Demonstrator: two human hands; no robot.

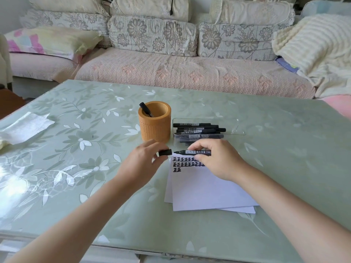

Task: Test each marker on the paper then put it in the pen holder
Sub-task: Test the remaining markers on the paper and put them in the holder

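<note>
Your right hand (214, 158) grips the marker (197, 152) by its labelled barrel, fingers curled over it, with the bare tip pointing left. Your left hand (144, 160) pinches the cap (165, 152) between thumb and fingertips, just beside the tip but apart from it. Both are held level above the far edge of the paper (205, 190), which carries rows of black test marks; the third row is short. The step in hand is a cap change on this marker, but whether the cap is coming off or going on cannot be told. If the marker is untested, lower the tip to the bare paper right of the short row and draw a mark. If it is tested, align the cap with the tip, press it home, then carry the marker far-left to the pen holder (154, 128), where one marker (146, 109) stands. More markers (197, 128) lie in the clear tray (233, 128) right of the holder.
</note>
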